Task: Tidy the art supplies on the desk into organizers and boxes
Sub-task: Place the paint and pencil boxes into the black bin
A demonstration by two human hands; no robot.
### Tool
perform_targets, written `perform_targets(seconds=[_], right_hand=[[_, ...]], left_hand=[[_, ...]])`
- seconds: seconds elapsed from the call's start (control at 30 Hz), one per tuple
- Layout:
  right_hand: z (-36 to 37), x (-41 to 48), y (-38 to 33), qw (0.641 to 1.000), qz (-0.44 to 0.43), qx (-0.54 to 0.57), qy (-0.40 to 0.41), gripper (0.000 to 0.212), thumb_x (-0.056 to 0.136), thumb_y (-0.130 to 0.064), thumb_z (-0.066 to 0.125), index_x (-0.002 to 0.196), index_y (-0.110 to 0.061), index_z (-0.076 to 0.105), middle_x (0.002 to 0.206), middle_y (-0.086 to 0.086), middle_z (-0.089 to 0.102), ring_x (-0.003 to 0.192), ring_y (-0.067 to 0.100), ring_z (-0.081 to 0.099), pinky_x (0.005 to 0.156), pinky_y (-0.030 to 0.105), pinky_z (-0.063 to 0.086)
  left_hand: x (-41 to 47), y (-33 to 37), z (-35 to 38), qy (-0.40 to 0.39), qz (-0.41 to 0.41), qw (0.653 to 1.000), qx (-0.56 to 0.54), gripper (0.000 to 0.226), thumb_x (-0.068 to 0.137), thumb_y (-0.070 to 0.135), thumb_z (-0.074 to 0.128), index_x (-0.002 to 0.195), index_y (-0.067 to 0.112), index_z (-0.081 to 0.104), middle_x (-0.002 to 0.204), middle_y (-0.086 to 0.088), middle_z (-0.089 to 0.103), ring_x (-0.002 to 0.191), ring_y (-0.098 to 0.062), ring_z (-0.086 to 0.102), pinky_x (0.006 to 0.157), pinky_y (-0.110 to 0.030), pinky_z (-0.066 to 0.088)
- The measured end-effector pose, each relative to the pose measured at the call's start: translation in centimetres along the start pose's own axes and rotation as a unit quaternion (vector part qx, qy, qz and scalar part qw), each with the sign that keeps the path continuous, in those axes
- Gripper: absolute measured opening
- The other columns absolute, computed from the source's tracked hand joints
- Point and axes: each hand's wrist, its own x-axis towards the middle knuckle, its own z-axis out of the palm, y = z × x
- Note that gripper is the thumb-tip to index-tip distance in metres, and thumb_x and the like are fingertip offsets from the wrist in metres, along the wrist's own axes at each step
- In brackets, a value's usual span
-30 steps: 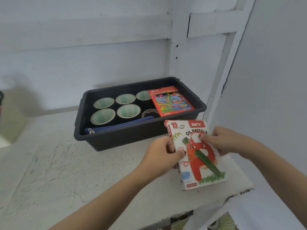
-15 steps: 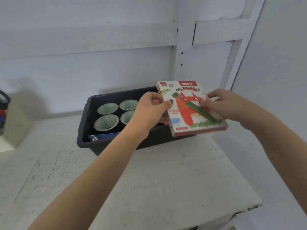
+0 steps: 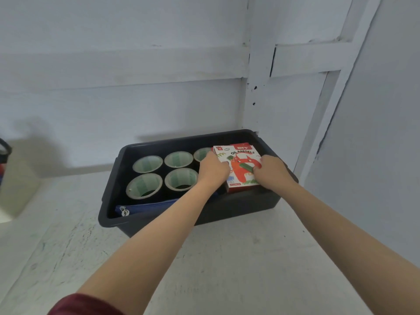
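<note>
- The white tabletop [image 3: 227, 258] carries a black bin [image 3: 238, 208] set against the wall;
- in the bin's left part tape rolls [image 3: 144, 185] stand in two rows; a blue pouch [image 3: 145, 206] lies along the front wall;
- the left hand [image 3: 213, 170] grips the oil pastels box [image 3: 241, 169] by its left edge, fingers curled;
- the box is face up inside the bin's right end;
- the right hand [image 3: 271, 172] grips its right edge.

Whitewashed room: plank wall [image 3: 113, 64], desk [image 3: 227, 258]

White plank wall [image 3: 113, 105] behind, upright post [image 3: 259, 64] w/ black marks; blurry dark-rimmed obj [image 3: 5, 149] at far left edge.
</note>
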Motion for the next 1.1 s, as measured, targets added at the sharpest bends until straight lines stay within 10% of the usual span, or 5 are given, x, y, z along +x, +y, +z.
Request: perform_targets(seconds=[0.17, 0.63, 0.87, 1.1], right_hand=[[0.5, 0.3, 0.1, 1.0, 0.002, -0.022, 0.009, 0.034, 0.092, -0.026, 0.057, 0.122, -0.012, 0.049, 0.123, 0.008, 0.056, 0.101, 0.021, 0.059, 0.088, 0.029, 0.05], [1.4, 0.3, -0.3, 0.995, -0.017, -0.051, 0.078, 0.032, 0.089, -0.021, 0.061, 0.12, -0.013, 0.054, 0.116, 0.005, 0.061, 0.094, 0.02, 0.063, 0.074, 0.021, 0.043], [-1.5, 0.1, 1.8, 0.985, -0.078, 0.011, 0.155, 0.035, 0.095, -0.02, 0.051, 0.129, -0.012, 0.053, 0.133, 0.007, 0.053, 0.115, 0.022, 0.053, 0.093, 0.03, 0.043], [-3.8, -0.1, 5.5, 0.981, 0.06, 0.162, -0.089, 0.051, 0.097, -0.044, 0.043, 0.138, -0.014, 0.041, 0.13, 0.007, 0.054, 0.113, 0.027, 0.053, 0.096, 0.039, 0.041]], left_hand=[[0.2, 0.1, -0.1, -0.009, 0.038, 0.988, 0.147, 0.022, 0.094, 0.021, 0.054, 0.111, 0.007, 0.053, 0.112, -0.009, 0.064, 0.08, -0.016, 0.063, 0.066, -0.023, 0.053], [0.7, -0.1, -0.1, -0.029, 0.002, 0.998, 0.06, 0.028, 0.091, 0.022, 0.06, 0.116, 0.007, 0.056, 0.113, -0.007, 0.065, 0.085, -0.015, 0.065, 0.056, -0.017, 0.048], [0.2, -1.1, -4.4, 0.008, 0.026, 0.998, 0.049, 0.011, 0.086, 0.011, 0.061, 0.078, 0.018, 0.06, 0.078, 0.005, 0.062, 0.07, -0.01, 0.06, 0.062, -0.022, 0.051], [-2.8, -8.2, -16.4, 0.21, -0.04, 0.955, 0.208, 0.047, 0.079, 0.019, 0.065, 0.125, 0.01, 0.056, 0.121, -0.019, 0.06, 0.114, -0.036, 0.053, 0.095, -0.039, 0.04]])
